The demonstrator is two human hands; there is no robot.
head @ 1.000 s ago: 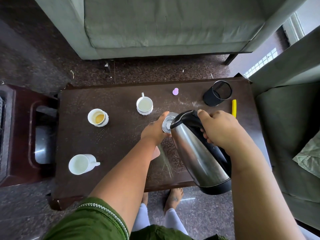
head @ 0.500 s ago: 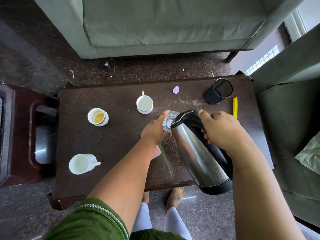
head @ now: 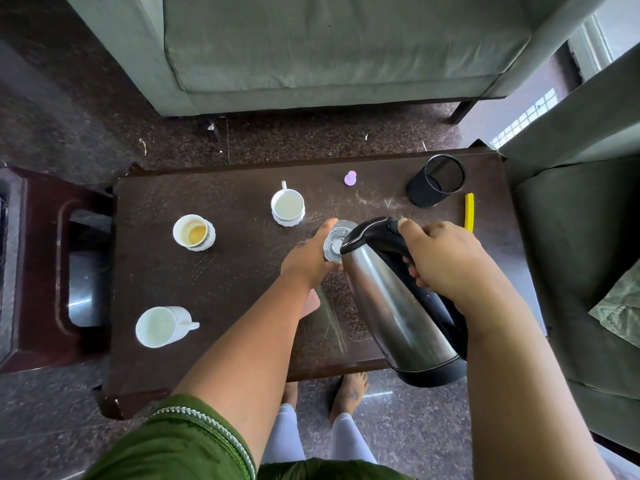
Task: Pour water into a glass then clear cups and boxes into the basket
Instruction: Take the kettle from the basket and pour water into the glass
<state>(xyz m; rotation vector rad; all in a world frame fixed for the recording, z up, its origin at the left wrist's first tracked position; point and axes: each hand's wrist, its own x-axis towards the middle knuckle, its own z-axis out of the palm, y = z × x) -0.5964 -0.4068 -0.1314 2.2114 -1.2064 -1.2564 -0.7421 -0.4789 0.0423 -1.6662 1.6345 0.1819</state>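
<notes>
The small clear glass stands on the dark tabletop, near the middle. The left hand curls around it. The right hand grips the black handle of a shiny silver kettle, tipped with its spout over the glass.

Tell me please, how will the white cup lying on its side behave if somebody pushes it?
The white cup lies on its side on the table, so a push may roll it, though its handle would probably stop a full turn. It looks empty, so likely light. It seems ceramic, so probably fragile if it falls off the near edge.
</notes>
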